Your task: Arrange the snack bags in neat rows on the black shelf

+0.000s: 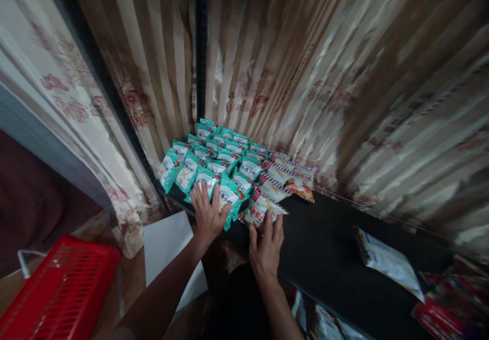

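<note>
Touching pkts [250,168] nr shelf [317,233] edge, room rt

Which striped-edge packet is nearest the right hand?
The frontmost striped-edge packet, red lettering facing up, right at the fingers of the right hand. The other striped-edge packets near the teal packets lie farther back.
</note>
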`<state>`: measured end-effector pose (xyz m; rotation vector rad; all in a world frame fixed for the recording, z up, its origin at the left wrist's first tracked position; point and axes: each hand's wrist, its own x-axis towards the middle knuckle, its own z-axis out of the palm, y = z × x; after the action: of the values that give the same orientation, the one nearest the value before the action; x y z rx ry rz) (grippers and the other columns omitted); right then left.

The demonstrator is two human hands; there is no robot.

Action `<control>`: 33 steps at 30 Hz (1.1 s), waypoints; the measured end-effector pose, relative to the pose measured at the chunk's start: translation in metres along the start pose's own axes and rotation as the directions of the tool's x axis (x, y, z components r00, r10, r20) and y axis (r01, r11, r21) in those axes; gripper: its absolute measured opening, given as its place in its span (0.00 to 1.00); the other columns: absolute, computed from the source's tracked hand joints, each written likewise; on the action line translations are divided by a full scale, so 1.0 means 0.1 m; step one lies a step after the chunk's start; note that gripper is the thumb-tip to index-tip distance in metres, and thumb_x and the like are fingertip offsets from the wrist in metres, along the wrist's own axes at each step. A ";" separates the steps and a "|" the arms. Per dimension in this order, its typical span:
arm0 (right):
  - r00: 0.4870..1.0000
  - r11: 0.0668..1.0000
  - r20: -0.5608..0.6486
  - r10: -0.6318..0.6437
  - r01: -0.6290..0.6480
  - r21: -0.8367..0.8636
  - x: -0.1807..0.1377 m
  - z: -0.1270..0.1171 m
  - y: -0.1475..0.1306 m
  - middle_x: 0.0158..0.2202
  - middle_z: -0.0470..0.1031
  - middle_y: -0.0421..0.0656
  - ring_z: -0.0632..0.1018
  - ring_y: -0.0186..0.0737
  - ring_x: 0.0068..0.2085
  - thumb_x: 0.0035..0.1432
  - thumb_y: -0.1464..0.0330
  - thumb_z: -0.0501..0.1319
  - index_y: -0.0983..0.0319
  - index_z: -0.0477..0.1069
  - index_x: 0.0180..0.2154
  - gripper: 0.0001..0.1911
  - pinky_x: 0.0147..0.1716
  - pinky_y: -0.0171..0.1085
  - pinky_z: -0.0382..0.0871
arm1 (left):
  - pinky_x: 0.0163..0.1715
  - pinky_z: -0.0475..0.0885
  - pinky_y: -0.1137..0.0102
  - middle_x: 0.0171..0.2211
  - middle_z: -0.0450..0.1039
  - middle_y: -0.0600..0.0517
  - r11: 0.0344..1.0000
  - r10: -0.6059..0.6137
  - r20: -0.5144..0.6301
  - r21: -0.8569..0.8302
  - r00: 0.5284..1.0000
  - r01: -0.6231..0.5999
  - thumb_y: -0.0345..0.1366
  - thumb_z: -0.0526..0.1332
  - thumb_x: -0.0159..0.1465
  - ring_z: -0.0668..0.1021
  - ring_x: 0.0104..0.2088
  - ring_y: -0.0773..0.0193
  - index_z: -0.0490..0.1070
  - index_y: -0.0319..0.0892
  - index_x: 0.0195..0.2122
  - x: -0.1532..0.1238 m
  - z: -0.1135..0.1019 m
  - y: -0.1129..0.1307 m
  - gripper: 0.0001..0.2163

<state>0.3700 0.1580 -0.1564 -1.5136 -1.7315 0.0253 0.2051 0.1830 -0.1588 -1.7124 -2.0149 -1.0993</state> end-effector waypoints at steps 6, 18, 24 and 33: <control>0.999 0.999 -0.037 -0.035 0.034 -0.013 0.02 0.00 0.00 0.66 0.42 0.56 0.51 0.58 0.64 0.63 0.58 0.50 0.60 0.47 0.64 0.31 0.55 0.60 0.56 | 0.58 0.47 0.40 0.67 0.31 0.38 1.000 0.009 -0.044 -0.015 0.999 -0.010 0.52 0.52 0.63 0.39 0.65 0.38 0.49 0.39 0.64 -0.02 0.02 -0.04 0.33; 0.999 1.000 -0.014 -0.031 0.031 -0.002 0.06 -0.04 -0.01 0.68 0.32 0.52 0.45 0.59 0.65 0.63 0.59 0.48 0.54 0.40 0.65 0.32 0.55 0.60 0.56 | 0.59 0.43 0.40 0.67 0.26 0.39 0.997 -0.017 -0.051 -0.081 0.999 0.013 0.54 0.51 0.62 0.36 0.65 0.37 0.51 0.39 0.64 0.00 -0.12 -0.02 0.33; 0.999 1.000 0.053 0.006 -0.007 0.017 0.08 0.01 0.05 0.66 0.39 0.53 0.48 0.58 0.65 0.64 0.60 0.48 0.54 0.38 0.65 0.32 0.53 0.59 0.59 | 0.60 0.43 0.42 0.68 0.29 0.43 0.999 -0.021 -0.016 -0.033 1.000 0.020 0.50 0.53 0.63 0.37 0.65 0.39 0.52 0.43 0.63 0.08 -0.10 0.10 0.30; 0.998 0.997 0.055 0.028 -0.032 0.064 0.05 0.00 0.07 0.67 0.36 0.52 0.46 0.57 0.65 0.63 0.58 0.49 0.55 0.41 0.65 0.32 0.56 0.59 0.56 | 0.59 0.42 0.41 0.67 0.30 0.38 0.998 -0.027 -0.056 -0.055 0.998 0.024 0.54 0.50 0.63 0.37 0.65 0.38 0.51 0.37 0.64 0.02 -0.02 0.03 0.34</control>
<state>0.3757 0.1637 -0.1568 -1.5037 -1.7340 0.1382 0.2070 0.1836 -0.1548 -1.6661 -1.9952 -1.2070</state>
